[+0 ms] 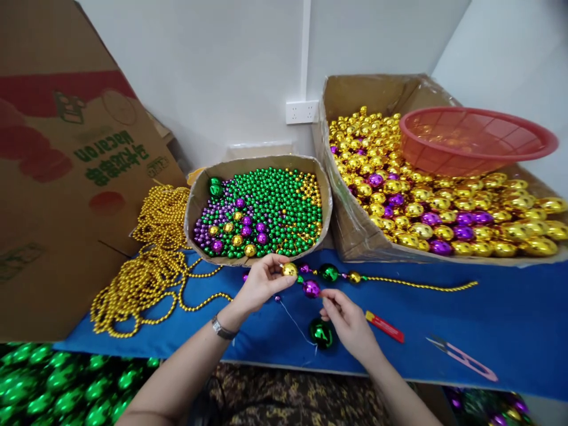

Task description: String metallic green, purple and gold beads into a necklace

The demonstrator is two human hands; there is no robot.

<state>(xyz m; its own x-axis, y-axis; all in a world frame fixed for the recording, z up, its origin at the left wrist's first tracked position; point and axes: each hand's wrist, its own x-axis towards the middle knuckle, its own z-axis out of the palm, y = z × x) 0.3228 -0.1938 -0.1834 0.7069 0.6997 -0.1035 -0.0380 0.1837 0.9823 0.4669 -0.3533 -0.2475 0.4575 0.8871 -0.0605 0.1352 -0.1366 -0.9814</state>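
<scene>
My left hand (261, 284) pinches a gold ball (289, 270) at the end of a bead strand (399, 283) that runs right across the blue table (510, 319). The strand carries a green ball (329, 272), a smaller gold ball (354, 277) and a long run of small gold beads. My right hand (348, 322) holds a thin thread just under a purple ball (311, 289). A larger green ball (322, 333) lies on the cloth beside my right hand, with thread (293, 322) leading to it.
A round cardboard tray (326, 201) of green, purple and gold beads stands behind my hands. Gold bead strands (153, 260) are piled at left. A box (355, 236) of gold and purple balls holds a red basket (477, 139). A red lighter (385, 326) and pink snips (461, 357) lie at right.
</scene>
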